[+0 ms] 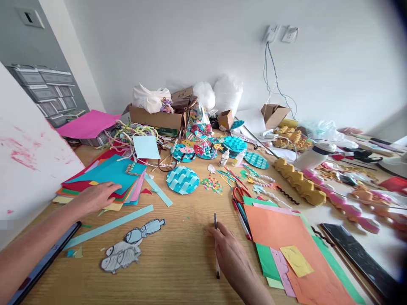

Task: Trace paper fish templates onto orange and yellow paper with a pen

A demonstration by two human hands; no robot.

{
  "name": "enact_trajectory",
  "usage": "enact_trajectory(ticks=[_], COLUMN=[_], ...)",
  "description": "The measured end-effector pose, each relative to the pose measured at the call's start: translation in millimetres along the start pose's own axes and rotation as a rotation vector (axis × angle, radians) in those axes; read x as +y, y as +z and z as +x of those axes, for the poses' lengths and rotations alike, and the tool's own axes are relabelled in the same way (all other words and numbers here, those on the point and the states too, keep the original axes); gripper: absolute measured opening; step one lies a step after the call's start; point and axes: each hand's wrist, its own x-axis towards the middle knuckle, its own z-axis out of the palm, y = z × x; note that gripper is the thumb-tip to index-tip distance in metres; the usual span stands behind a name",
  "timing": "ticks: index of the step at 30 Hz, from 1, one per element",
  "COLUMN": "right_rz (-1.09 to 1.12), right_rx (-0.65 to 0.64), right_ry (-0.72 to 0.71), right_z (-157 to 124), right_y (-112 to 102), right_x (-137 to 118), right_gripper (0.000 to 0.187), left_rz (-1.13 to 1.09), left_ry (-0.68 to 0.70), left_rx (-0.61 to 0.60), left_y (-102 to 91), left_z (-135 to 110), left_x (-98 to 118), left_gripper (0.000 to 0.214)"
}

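Observation:
My left hand (97, 195) lies flat with fingers stretched on a stack of coloured paper sheets (111, 173) at the left of the wooden table (178, 262). My right hand (232, 252) rests on the table near the front, fingers loosely curled over a thin dark pencil (216, 243) that lies under it. A grey pencil-drawn paper cut-out of fish (130, 248) lies between my hands, beside a long light-blue paper strip (110, 226).
An orange sheet (280, 231) over green and pink papers lies to the right, with red scissors (240, 192) and pens. A blue woven paper disc (182, 179), glue bottles (224, 158), cardboard boxes (155, 116) and yellow foam pieces (299, 180) crowd the back. A dark tablet (47, 260) sits front left.

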Motion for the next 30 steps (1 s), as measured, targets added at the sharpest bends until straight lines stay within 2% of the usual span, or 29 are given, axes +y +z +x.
enact_trajectory(ticks=[9,17,24,28,30], right_rz=[0.018,0.027,0.034,0.061,0.086], right_rx=[-0.001,0.0,-0.005,0.033,0.067], right_ry=[-0.016,-0.056,-0.045,-0.051,-0.059], right_z=[-1,-3,-5,-9,-12], right_y=[-3,0,0,1,2], right_x=[0,4,4,1,1], right_gripper=[0.056,0.055,0.052,0.049,0.047], left_rz=[-0.034,-0.076,-0.052,0.01,0.048], left_ry=[0.024,0.05,0.056,0.059,0.067], left_rx=[-0.02,0.029,0.122,0.133,0.131], left_y=[-3.4,-3.8,-2.6,-2.7,0.8], left_z=[1,1,-9,-14,-13], left_x=[-8,-13,-2,6,3], left_gripper=[0.036,0.03,0.039,0.048,0.051])
